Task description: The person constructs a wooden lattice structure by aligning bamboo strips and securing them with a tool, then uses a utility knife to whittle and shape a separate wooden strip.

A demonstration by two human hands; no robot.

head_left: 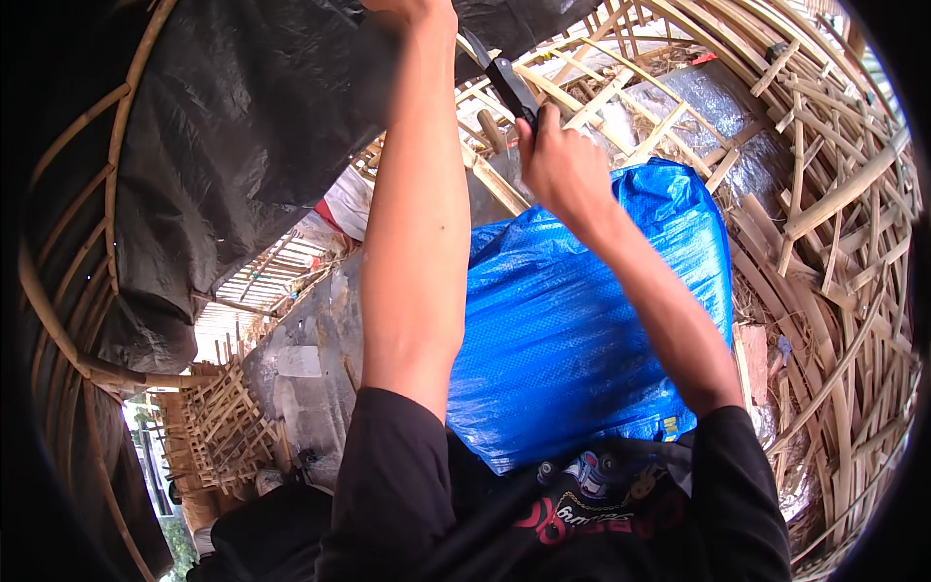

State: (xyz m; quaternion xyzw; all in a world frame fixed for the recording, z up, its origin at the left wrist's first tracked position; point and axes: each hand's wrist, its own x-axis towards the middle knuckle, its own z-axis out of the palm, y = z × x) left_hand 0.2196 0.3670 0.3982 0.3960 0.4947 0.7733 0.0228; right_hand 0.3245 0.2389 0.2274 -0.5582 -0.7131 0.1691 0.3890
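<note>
My right hand point(572, 170) is closed round the black handle of a knife point(512, 89), thumb along the handle. Its blade points up and to the left, with the tip close beside my left forearm. My left arm reaches straight up to the top edge, where only part of my left hand point(412, 8) shows; its fingers are out of the picture. Below my right hand, a blue woven plastic sheet point(582, 320) covers my lap. A lattice of pale bamboo strips point(669, 126) lies beyond the knife.
Black plastic sheeting point(252, 145) hangs on bent bamboo poles at the left. A heap of split bamboo point(834, 223) fills the right side. Woven bamboo pieces point(218, 427) stand at the lower left, beside a worn grey surface point(301, 339).
</note>
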